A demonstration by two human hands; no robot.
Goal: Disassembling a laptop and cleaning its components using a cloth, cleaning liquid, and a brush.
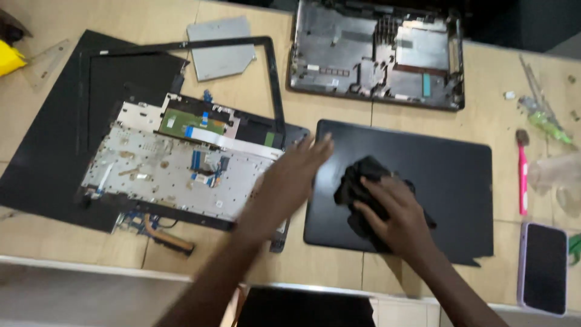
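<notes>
A dark laptop lid panel [448, 181] lies flat on the wooden table in front of me. My right hand [393, 215] presses a crumpled black cloth [358, 178] onto the panel's left part. With fingers spread, my left hand [289, 181] rests on the panel's left edge, next to an upturned keyboard assembly [175, 169] with a silver metal back and ribbon cables.
A gutted laptop base [375, 54] sits at the back. A black screen bezel [272, 79], a grey drive [221, 45] and a black mat [42, 157] lie at the left. A pink toothbrush [522, 175], a green screwdriver [544, 115] and a phone [543, 266] are at the right.
</notes>
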